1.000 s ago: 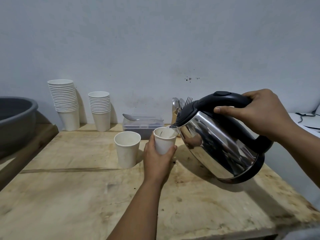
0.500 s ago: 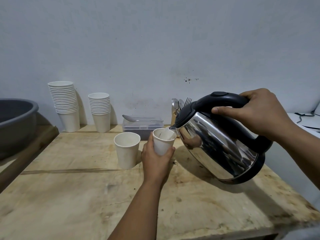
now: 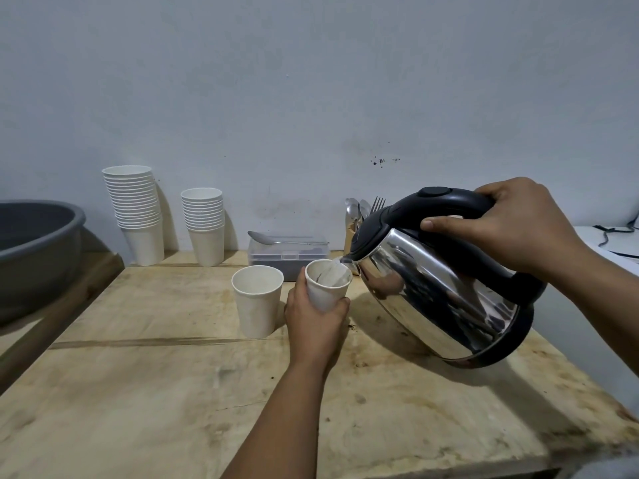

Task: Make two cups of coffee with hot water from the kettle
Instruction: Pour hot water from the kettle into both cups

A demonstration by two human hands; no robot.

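While water runs in a thin stream from its spout, the steel kettle (image 3: pixel 439 299) hangs tilted above the bench (image 3: pixel 145 392), toward the right edge and clear of the wood, its black lid and spout lowered to the rim of a white paper cup (image 3: pixel 326 286). That cup is lifted off the bench near the middle of the back half and leans slightly toward the spout; its inner wall shows dark streaks. The left hand (image 3: pixel 316 326) is closed around the cup's lower part, thumb on the left side and fingers wrapped round the right. The right hand (image 3: pixel 518 229) is clenched over the kettle's black handle, thumb pressed along the handle's underside. Just beside the held cup, to its left, a second paper cup (image 3: pixel 257 300) stands upright on the bench. Behind both, at the back edge, sits a clear plastic box (image 3: pixel 288 254) with dark contents and a spoon (image 3: pixel 276 239) lying across its lid. Cutlery (image 3: pixel 361 210) stands upright behind the kettle's lid. Two stacks of paper cups (image 3: pixel 138 212) stand near the back left corner, the left one taller. Beyond the bench's left edge rests a grey basin (image 3: pixel 38 250).
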